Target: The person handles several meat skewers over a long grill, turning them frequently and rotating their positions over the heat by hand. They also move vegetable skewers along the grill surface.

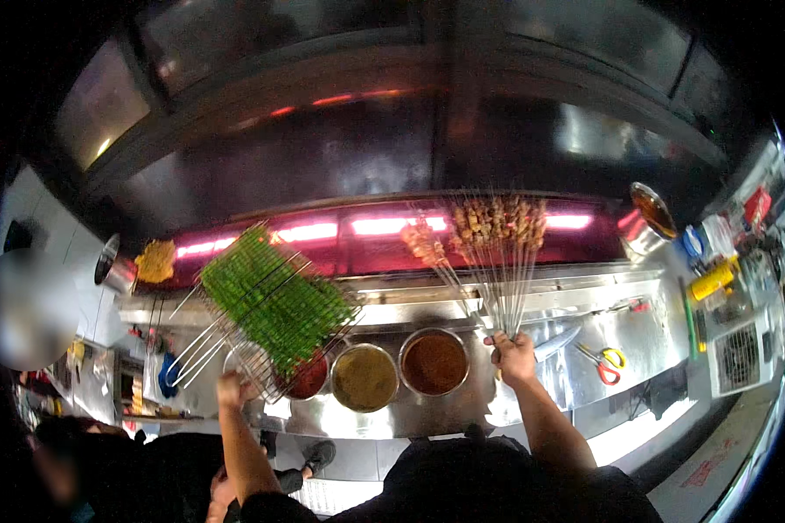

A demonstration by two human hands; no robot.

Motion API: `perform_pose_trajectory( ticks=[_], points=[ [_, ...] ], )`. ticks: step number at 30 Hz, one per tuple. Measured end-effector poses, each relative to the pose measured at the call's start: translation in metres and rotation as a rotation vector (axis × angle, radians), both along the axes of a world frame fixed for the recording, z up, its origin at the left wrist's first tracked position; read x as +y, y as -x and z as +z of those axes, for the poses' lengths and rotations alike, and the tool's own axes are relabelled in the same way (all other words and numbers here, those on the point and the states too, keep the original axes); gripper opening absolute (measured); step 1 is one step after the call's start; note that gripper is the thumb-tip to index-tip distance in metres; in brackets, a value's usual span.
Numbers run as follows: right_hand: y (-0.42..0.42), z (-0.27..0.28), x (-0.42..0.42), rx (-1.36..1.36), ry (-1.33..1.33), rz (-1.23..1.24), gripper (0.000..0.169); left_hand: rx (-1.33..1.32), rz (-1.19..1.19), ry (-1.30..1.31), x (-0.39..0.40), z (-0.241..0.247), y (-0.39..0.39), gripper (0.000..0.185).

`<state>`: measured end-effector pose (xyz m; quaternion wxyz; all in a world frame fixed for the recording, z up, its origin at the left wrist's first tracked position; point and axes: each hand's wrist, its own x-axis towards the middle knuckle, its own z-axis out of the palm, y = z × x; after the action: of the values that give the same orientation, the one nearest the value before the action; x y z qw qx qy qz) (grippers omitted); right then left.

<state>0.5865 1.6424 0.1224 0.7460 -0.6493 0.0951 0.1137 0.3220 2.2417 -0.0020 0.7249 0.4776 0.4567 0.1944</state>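
Observation:
My left hand (234, 390) grips the near end of a wire grilling basket (261, 374) packed with chopped-looking green vegetables (271, 294). The basket tilts over the grill's front edge and partly covers a bowl of red seasoning (309, 380). Several bare metal skewers (199, 353) stick out at its left side. In my right hand (515, 356) is a fanned bunch of long metal skewers (507, 301), with browned meat pieces (500, 225) at their far ends above the glowing grill (379, 245). Paler meat skewers (424, 243) lie just left; whether my hand holds them too, I cannot tell.
Bowls of yellow-brown powder (364, 378) and red-brown seasoning (434, 361) stand on the steel counter (425, 418). A knife (558, 343) and scissors (608, 366) lie right. A sauce pot (651, 216) stands at the grill's right end, yellow flat food (156, 261) left. Another person (150, 471) is lower left.

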Motion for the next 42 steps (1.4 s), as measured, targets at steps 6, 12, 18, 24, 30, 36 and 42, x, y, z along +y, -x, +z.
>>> perform_pose_trajectory(
  ticks=[6,12,18,24,30,36,42],
  points=[
    [0.008,0.007,-0.023,-0.077,0.194,-0.057,0.021,-0.198,0.079,-0.126,-0.153,0.158,0.035,0.007],
    [-0.002,0.023,-0.035,0.041,0.073,0.011,0.020,-0.281,0.027,-0.166,-0.290,0.252,-0.100,0.018],
    [-0.013,0.002,-0.055,0.067,-0.098,0.062,0.016,-0.537,-0.208,-0.106,-0.336,0.281,-0.224,0.016],
    [-0.015,-0.007,-0.055,0.075,-0.187,0.054,0.017,-0.514,-0.239,-0.010,-0.344,0.276,-0.292,0.016],
    [-0.017,0.006,-0.074,0.218,-0.286,0.258,0.019,-0.193,-0.792,-0.882,-0.433,0.293,-0.425,0.017],
    [-0.024,0.011,-0.086,0.216,-0.300,0.342,0.022,-0.113,-1.346,-1.681,-0.524,0.301,-0.518,0.020],
    [-0.028,0.010,-0.080,0.349,-0.430,0.292,0.022,0.141,-1.545,-2.228,-0.498,0.286,-0.526,0.014]
  ],
)
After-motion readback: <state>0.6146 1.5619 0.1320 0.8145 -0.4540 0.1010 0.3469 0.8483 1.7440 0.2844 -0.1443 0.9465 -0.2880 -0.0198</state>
